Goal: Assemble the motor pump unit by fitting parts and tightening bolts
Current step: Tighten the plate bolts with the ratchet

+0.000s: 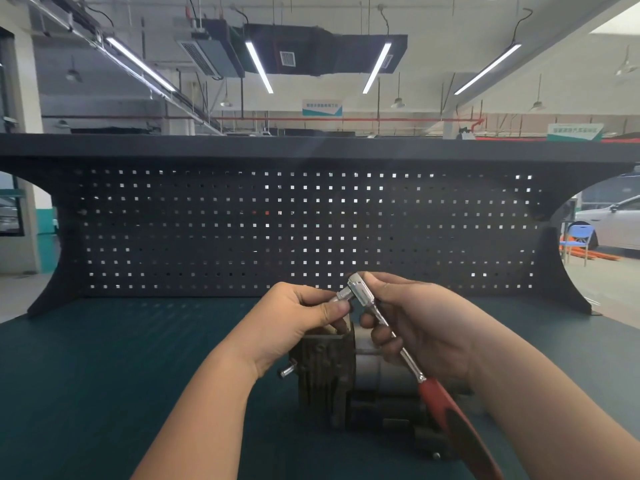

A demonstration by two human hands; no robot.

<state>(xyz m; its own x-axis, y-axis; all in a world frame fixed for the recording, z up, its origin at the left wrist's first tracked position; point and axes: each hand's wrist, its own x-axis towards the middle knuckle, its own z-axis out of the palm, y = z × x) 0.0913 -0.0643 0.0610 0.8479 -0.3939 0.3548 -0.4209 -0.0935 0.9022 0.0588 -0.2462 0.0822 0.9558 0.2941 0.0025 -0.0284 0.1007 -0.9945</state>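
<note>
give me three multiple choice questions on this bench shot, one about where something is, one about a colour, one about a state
1. Where is the motor pump unit?
A. hung on the pegboard
B. on the green bench mat, below the hands
C. on the blue chair

2. What colour is the ratchet wrench grip?
A. red
B. yellow
C. blue

3. What is the left hand doing?
A. lying flat on the mat
B. pinching the socket at the wrench head
C. hanging idle

Answers: 1 B, the unit stands on the mat under both hands. 2 A, the grip near the lower edge is red. 3 B, its fingers close on the silver socket while the right hand holds the wrench.
</note>
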